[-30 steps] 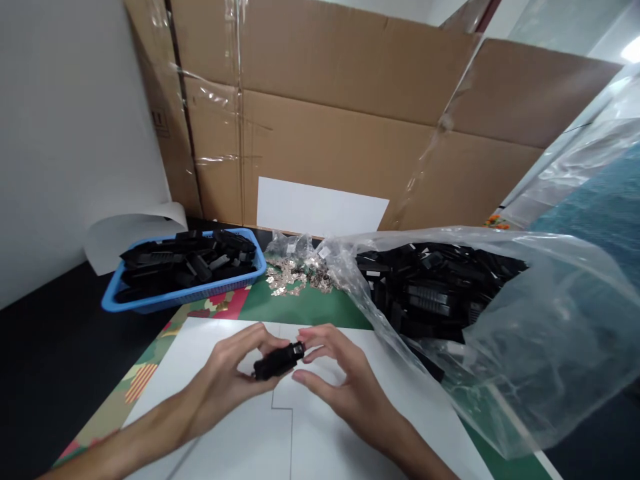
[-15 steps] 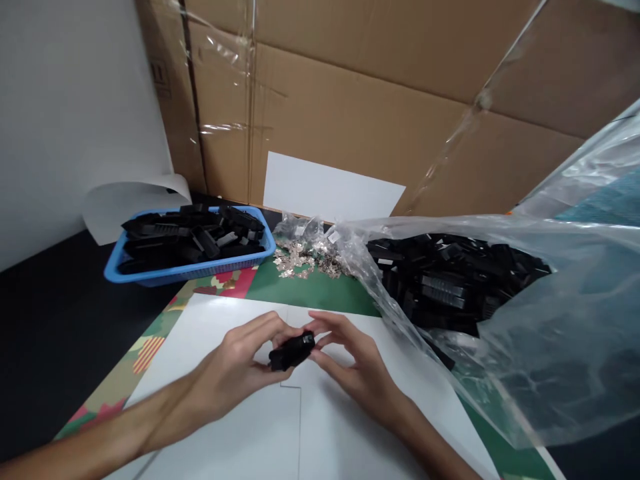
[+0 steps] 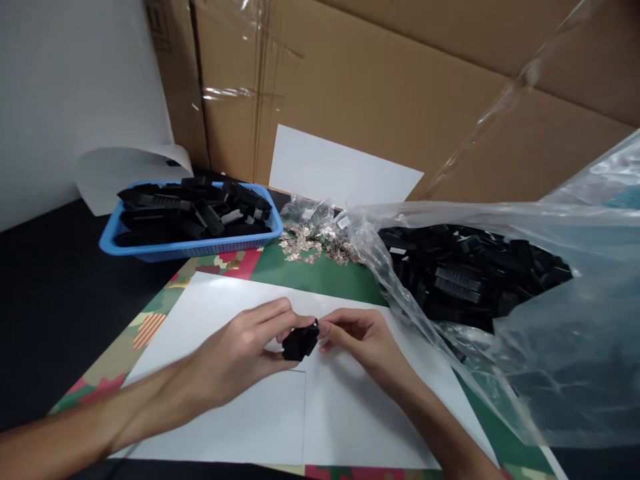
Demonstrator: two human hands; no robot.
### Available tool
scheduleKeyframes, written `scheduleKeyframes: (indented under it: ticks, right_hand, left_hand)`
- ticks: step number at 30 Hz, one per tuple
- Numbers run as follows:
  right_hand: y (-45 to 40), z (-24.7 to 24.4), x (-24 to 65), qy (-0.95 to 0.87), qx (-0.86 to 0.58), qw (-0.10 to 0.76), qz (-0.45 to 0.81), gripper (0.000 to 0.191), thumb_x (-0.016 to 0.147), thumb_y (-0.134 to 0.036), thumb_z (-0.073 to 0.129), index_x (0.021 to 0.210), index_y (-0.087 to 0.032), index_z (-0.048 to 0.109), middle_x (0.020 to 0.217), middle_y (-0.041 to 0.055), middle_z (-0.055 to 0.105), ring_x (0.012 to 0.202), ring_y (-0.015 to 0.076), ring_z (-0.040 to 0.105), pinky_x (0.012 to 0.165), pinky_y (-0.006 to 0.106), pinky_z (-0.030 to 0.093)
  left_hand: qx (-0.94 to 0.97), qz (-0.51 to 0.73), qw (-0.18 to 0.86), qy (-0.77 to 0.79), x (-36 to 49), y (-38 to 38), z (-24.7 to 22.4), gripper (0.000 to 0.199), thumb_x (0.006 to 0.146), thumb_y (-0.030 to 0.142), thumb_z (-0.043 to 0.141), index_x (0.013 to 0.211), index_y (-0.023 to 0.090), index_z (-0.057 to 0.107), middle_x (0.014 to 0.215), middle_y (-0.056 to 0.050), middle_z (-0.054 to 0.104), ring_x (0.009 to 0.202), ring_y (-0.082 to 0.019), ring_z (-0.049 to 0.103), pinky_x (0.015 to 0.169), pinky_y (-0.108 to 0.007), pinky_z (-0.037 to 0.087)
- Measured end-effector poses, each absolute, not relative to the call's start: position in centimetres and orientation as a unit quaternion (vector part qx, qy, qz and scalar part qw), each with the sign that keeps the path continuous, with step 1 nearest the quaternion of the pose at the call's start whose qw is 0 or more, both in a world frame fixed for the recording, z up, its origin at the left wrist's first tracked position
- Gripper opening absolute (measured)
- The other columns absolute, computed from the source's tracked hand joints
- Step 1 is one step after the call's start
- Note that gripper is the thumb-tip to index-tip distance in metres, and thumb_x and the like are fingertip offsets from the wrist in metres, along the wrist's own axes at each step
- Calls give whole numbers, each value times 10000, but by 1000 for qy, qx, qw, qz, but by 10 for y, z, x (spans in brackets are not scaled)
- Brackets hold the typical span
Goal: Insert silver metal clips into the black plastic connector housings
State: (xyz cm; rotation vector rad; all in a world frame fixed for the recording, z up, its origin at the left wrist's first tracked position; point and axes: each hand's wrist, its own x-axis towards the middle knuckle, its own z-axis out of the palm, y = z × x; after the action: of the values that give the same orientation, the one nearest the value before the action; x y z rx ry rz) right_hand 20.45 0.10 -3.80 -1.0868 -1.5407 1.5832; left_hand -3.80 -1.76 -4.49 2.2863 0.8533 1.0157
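Observation:
A small black plastic part (image 3: 300, 343) is gripped between the thumb and fingers of my left hand (image 3: 245, 347), above white paper (image 3: 250, 417). My right hand (image 3: 367, 343) is at the part's right end, its thumb and index finger pinched together. Whatever lies between those fingertips is too small to make out. Beyond the paper, small silvery metal pieces (image 3: 300, 245) lie in a pile beside clear plastic.
A blue basket (image 3: 185, 250) full of black parts stands at the back left. On the right, a clear plastic bag (image 3: 550, 373) holds many black parts (image 3: 457, 283). Cardboard (image 3: 375, 87) rises behind, with a white sheet (image 3: 340, 167) against it.
My right thumb and index finger have closed together at the part's end. The black part has turned a little in my left hand. The camera view has shifted slightly.

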Motion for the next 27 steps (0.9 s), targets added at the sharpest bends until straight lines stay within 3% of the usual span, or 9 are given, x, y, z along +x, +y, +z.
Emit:
scheduleKeyframes:
  ticks: [9, 13, 27]
  right_hand:
    - [3, -34, 211, -607, -425, 312, 595, 285, 890, -451, 802, 901, -167, 829, 856, 70, 800, 743, 161, 735, 709, 261, 621]
    - [3, -32, 212, -600, -428, 310, 601, 263, 894, -440, 801, 922, -181, 839, 879, 71, 810, 786, 173, 753, 708, 258, 627]
    - [1, -28, 212, -609, -437, 297, 591, 247, 884, -413, 810, 880, -167, 826, 825, 63, 799, 712, 154, 740, 688, 248, 615]
  left_hand:
    - [835, 372, 259, 311, -39, -19, -41, 392, 969, 64, 617, 1326, 228, 611, 969, -16, 616, 850, -147, 622, 644, -176, 509]
    - [843, 372, 233, 311, -39, -18, -37, 362, 969, 111, 662, 1313, 211, 611, 981, -21, 643, 867, -156, 644, 700, -203, 531]
    - [845, 374, 239, 299, -40, -22, -44, 371, 1009, 192, 635, 1374, 239, 589, 969, -19, 645, 821, -152, 646, 677, -205, 514]
